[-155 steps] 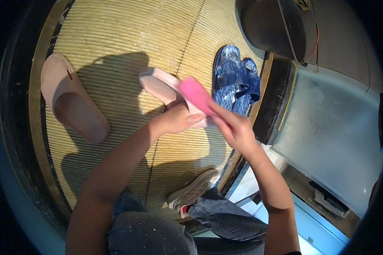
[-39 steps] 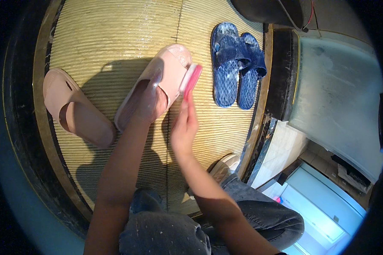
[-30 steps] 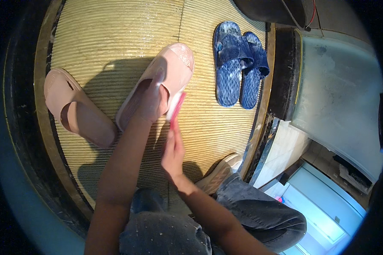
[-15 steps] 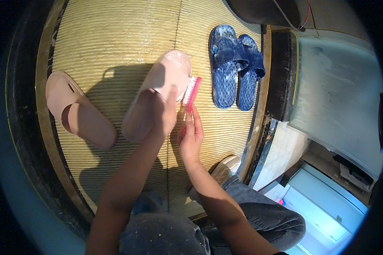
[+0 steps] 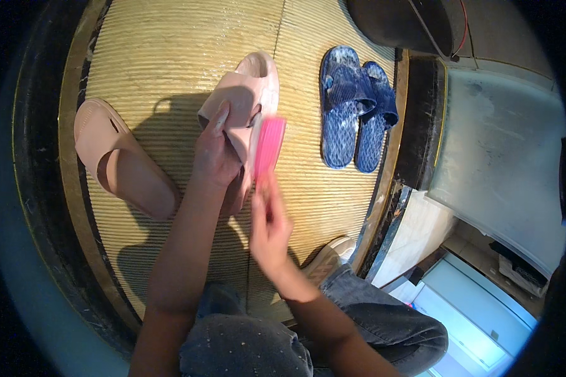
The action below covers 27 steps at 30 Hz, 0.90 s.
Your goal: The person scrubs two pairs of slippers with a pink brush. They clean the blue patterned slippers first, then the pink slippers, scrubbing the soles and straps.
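Observation:
My left hand [image 5: 215, 154] grips a pale pink slipper [image 5: 236, 91] by its strap, with the thumb lying over the upper. The slipper is tilted onto its side above the ribbed mat. A bright pink scrub brush [image 5: 271, 146] is pinched by its lower end in my right hand [image 5: 270, 229]. The brush lies against the right side of the slipper, its pink back facing me and its bristles hidden; it is blurred by motion. The matching pink slipper [image 5: 144, 185] lies on the mat to the left of my left hand.
Two blue patterned slippers [image 5: 340, 135] stand side by side at the right of the wet yellowish mat [image 5: 170, 44]. A dark container [image 5: 399, 25] is at the upper right. Dark stone edging [image 5: 416, 113] borders the mat. My shoe [image 5: 327, 257] is below my right hand.
The held slipper has been turned round and tipped onto its side, and my left hand now grips its strap. The brush has rotated to show its back, and my right hand has moved slightly left.

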Available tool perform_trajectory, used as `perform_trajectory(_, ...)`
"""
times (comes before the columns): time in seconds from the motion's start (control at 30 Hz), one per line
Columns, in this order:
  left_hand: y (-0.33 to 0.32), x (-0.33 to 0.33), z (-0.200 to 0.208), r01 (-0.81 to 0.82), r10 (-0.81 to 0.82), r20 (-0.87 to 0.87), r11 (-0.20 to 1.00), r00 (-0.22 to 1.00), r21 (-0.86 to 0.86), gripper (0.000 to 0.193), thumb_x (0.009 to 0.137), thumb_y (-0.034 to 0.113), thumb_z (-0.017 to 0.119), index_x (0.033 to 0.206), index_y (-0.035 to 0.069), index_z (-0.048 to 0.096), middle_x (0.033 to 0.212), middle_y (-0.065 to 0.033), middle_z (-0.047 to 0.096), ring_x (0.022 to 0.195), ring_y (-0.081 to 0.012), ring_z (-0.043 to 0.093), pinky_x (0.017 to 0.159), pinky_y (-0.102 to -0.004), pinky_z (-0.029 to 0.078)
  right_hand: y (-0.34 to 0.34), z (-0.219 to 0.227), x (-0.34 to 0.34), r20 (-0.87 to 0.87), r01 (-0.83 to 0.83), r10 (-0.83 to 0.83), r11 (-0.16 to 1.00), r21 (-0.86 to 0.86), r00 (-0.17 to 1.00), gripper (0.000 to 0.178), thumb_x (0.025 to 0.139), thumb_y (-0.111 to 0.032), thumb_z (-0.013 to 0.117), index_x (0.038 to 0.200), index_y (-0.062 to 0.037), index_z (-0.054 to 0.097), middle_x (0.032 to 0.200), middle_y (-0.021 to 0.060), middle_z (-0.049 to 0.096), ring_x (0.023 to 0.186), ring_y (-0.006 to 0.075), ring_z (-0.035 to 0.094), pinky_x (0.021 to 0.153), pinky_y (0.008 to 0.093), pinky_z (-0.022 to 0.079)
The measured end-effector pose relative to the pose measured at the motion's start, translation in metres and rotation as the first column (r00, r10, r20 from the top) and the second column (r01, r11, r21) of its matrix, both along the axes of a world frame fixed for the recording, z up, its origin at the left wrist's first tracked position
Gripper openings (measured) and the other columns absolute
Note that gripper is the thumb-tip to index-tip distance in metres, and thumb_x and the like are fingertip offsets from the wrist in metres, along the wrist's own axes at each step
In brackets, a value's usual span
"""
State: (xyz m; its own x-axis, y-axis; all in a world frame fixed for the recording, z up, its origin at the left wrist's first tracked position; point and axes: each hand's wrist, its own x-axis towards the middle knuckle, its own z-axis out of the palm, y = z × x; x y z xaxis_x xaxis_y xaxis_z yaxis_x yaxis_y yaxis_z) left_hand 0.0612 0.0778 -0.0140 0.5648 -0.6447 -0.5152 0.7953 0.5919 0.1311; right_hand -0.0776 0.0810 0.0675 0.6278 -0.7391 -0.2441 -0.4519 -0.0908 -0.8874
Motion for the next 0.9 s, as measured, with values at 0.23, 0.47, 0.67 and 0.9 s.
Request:
perform_trajectory(0.23, -0.005, 0.0, -0.003, 0.046, -0.052, -0.109, 0.997, 0.993, -0.054, 0.048, 0.098, 0.029, 0.052, 0.136, 0.002, 0.04, 0.129, -0.0172, 0.054, 0.116, -0.0309, 0.055, 0.1, -0.0446, 0.047, -0.058, -0.001, 0.053, 0.115, 0.028, -0.032, 0.999, 0.042, 0.993, 0.045, 0.1, -0.011, 0.047, 0.14, 0.0068, 0.038, 0.135, 0.0184, 0.052, 0.123, 0.0196, 0.05, 0.103, 0.0298, 0.038)
perform_trajectory(0.47, -0.01, -0.007, 0.008, -0.04, 0.047, -0.072, 0.994, 0.996, 0.102, 0.049, 0.096, 0.026, 0.057, 0.135, 0.001, 0.04, 0.124, -0.0163, 0.055, 0.116, -0.0312, 0.054, 0.102, -0.0451, 0.046, 0.044, -0.009, -0.044, -0.138, 0.048, -0.05, 0.999, -0.017, 0.989, 0.049, 0.099, -0.009, 0.049, 0.145, -0.0022, 0.036, 0.108, 0.0098, 0.067, 0.064, 0.0048, 0.046, 0.06, 0.0206, 0.044)
perform_trajectory(0.67, -0.006, -0.001, 0.004, 0.008, -0.006, -0.074, 1.0, 0.997, 0.028, 0.052, 0.097, 0.025, 0.055, 0.137, 0.0, 0.036, 0.129, -0.0186, 0.052, 0.119, -0.0336, 0.053, 0.105, -0.0454, 0.044, -0.035, -0.015, 0.019, -0.005, -0.028, 0.028, 0.952, -0.306, 1.0, 0.045, 0.097, -0.013, 0.052, 0.141, -0.0055, 0.045, 0.102, 0.0132, 0.068, 0.066, 0.0075, 0.055, 0.061, 0.0236, 0.047)
perform_trajectory(0.9, -0.017, -0.003, 0.003, 0.012, -0.012, 0.022, 1.0, 1.0, 0.004, 0.054, 0.098, 0.023, 0.053, 0.14, -0.002, 0.031, 0.135, -0.0181, 0.048, 0.125, -0.032, 0.048, 0.107, -0.0459, 0.041, -0.16, 0.048, 0.133, -0.583, -0.479, 0.305, 0.861, -0.169, 0.753, 0.042, 0.09, -0.031, 0.058, 0.122, -0.0055, 0.063, 0.11, 0.0253, 0.066, 0.108, 0.0337, 0.063, 0.095, 0.0365, 0.045)
